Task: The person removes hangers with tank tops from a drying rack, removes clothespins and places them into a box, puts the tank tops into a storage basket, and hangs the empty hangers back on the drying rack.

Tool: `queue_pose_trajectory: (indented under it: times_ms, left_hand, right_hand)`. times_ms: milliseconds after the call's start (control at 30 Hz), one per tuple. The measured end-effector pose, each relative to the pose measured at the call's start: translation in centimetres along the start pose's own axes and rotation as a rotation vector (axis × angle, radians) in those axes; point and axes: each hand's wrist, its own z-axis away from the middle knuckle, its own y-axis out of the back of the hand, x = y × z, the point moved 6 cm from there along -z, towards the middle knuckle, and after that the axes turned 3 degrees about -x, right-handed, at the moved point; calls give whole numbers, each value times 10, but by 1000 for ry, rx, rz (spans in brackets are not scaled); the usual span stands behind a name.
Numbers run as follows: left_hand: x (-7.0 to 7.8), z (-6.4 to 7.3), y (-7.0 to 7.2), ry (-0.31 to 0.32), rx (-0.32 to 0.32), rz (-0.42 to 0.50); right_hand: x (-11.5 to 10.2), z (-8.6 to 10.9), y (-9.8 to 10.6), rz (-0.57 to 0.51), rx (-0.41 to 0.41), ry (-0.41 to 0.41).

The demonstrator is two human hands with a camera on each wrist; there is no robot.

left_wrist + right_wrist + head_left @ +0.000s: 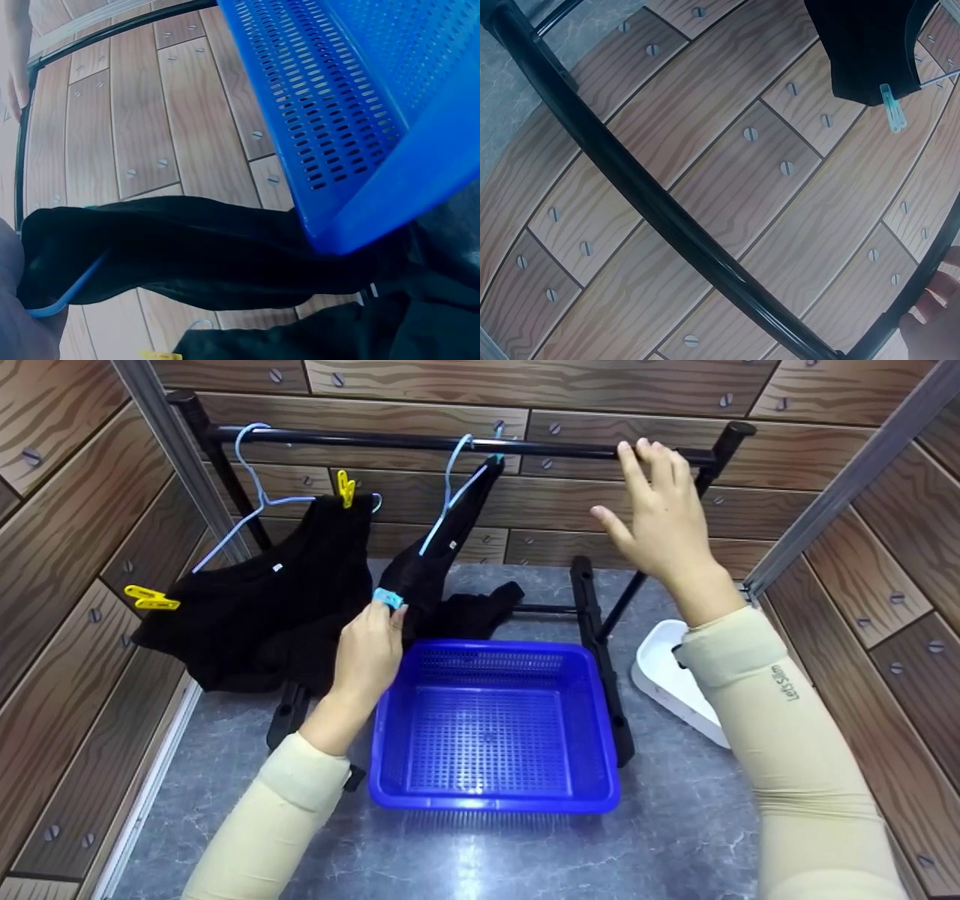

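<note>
Clothespin [388, 598]: light blue, at the near shoulder of a black garment [409, 576]; fingertips cover part of it, so whether it bites the cloth cannot be told.
Left hand [369, 649]: pinches that clothespin; the left wrist view cuts the hand off at its edge and leaves the clothespin out of sight.
Right hand [664, 521]: fingers extended and parted, touching the black rail [375, 439] near its right end; the right wrist view crops it to a corner.
Blue hanger [448, 493]: hooked on the rail, its arms partly hidden inside the garment.
Teal clothespin [892, 111]: plain on the garment's far shoulder in the right wrist view, only a speck from the head.
Second garment [262, 607]: black, folds lost in darkness, with two yellow clothespins [346, 489]; the left wrist view catches one as a cropped sliver.
Blue basket [495, 802]: below the rail; its interior shows whole only from the head.
White basin [660, 652]: partly hidden behind the right sleeve [765, 712].
</note>
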Motion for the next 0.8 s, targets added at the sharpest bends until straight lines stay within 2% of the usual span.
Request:
queue_pose_trajectory:
  times_ms: [300,800]
  left_hand:
    - [4,12,-14,-137,7,-35]
    - [11,32,-29,-305,-21,22]
  right_hand:
    - [-1,0,0,-2,1,1]
    - [0,0,0,2,5,2]
